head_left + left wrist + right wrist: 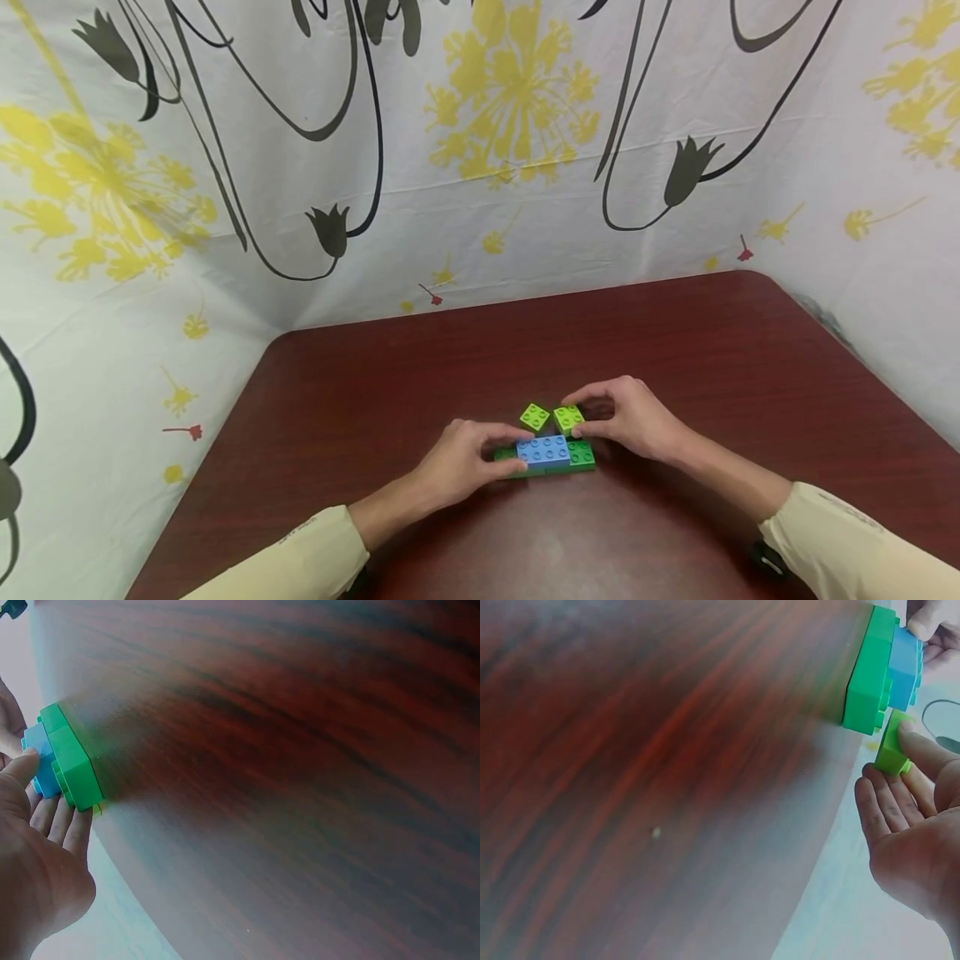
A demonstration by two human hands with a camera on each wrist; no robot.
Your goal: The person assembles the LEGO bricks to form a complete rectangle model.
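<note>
A blue brick [543, 451] sits across the middle of a row of dark green bricks [582, 455], with green studs showing at both ends. My left hand [461, 461] grips the blue brick at its left end, thumb at the near side and fingers at the far side. In the left wrist view the thumb lies against the blue brick [43, 766]. Just behind the row's right end, my right hand [637, 421] pinches a small lime green brick [567, 419] between thumb and fingers. A second lime brick [535, 417] lies to its left, untouched.
A dark reddish wooden table [420, 367] with rounded corners carries everything. Behind it and at its sides hangs a white cloth [405, 225] printed with yellow and grey flowers.
</note>
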